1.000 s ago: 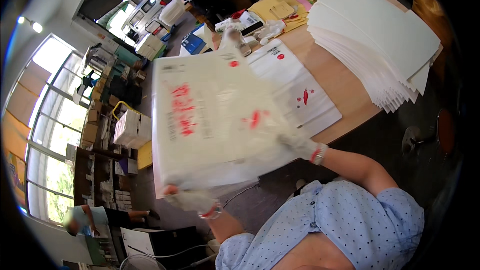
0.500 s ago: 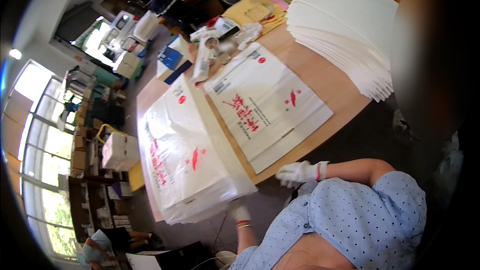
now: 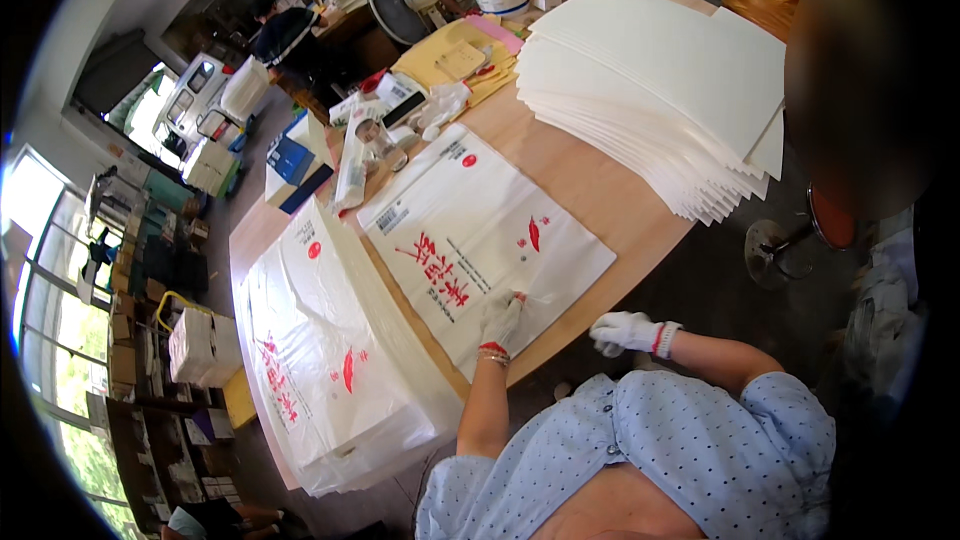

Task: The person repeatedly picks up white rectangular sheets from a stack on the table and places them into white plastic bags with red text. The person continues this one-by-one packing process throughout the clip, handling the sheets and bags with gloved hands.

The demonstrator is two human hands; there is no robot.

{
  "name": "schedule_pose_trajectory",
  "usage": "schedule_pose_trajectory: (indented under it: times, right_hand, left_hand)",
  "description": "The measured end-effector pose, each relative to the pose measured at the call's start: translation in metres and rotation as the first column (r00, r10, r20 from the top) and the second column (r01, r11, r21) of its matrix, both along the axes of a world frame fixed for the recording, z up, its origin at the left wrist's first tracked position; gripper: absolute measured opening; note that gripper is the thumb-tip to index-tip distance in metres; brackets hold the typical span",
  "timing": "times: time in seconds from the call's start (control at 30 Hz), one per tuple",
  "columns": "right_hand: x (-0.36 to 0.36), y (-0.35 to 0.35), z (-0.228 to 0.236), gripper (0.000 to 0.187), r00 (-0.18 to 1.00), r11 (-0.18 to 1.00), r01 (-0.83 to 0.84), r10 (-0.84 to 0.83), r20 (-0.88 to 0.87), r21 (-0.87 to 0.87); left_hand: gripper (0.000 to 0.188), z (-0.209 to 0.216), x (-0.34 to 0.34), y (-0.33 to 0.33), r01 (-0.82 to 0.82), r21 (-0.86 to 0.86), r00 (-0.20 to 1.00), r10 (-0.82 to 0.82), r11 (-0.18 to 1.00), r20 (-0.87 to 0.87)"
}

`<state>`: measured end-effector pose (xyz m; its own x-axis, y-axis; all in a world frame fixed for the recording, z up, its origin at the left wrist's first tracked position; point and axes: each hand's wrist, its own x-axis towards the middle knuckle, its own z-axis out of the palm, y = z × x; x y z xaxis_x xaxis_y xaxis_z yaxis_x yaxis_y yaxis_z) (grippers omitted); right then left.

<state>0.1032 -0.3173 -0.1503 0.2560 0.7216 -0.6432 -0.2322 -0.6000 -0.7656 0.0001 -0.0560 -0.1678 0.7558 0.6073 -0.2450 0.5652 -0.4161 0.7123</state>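
White plastic bag, smooth, flat and rectangular, lies on the wood-grained worktop, touched by the knit-gloved left hand, whose grip I cannot tell; the right hand, fingers loosely bent, is empty. Beside the bag sits a glossy stack of bags

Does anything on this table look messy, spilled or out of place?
Nothing looks spilled or visibly damaged. The white sheets on the right of the table are staggered like steps rather than squared up, though that may be deliberate. The printed white bag under the left hand lies flat.
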Motion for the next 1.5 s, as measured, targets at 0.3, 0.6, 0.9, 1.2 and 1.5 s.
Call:
schedule_pose_trajectory:
  times: [0.3, 0.6, 0.9, 1.2, 1.5]
  right_hand:
    - [0.042, 0.13, -0.015, 0.017, 0.901, 0.909, 0.008, -0.187, 0.391, 0.417]
    - [0.02, 0.203, 0.075, 0.02, 0.485, 0.844, -0.346, -0.212, 0.848, 0.409]
    - [0.078, 0.064, 0.127, 0.025, 0.576, 0.832, -0.391, -0.111, 0.81, 0.392]
    - [0.27, -0.157, 0.236, 0.035, 0.126, 0.994, 0.085, 0.062, 0.99, -0.074]
    - [0.093, -0.131, 0.235, 0.025, 0.03, 0.9, -0.318, -0.306, 0.951, 0.3]
  left_hand:
    - [0.021, -0.006, 0.024, 0.061, -0.163, -0.452, 0.761, 0.404, 0.877, 0.508]
    - [0.03, 0.111, 0.053, 0.064, -0.112, -0.084, 0.92, 0.135, 0.99, 0.367]
    - [0.05, 0.189, 0.041, 0.059, -0.249, 0.575, 0.922, 0.009, 0.78, 0.388]
    - [0.031, 0.201, 0.062, -0.067, 0.042, 0.174, 0.555, -0.168, 0.984, 0.815]
    - [0.037, 0.188, 0.118, -0.164, 0.504, -0.857, 0.858, 0.05, 0.109, 0.511]
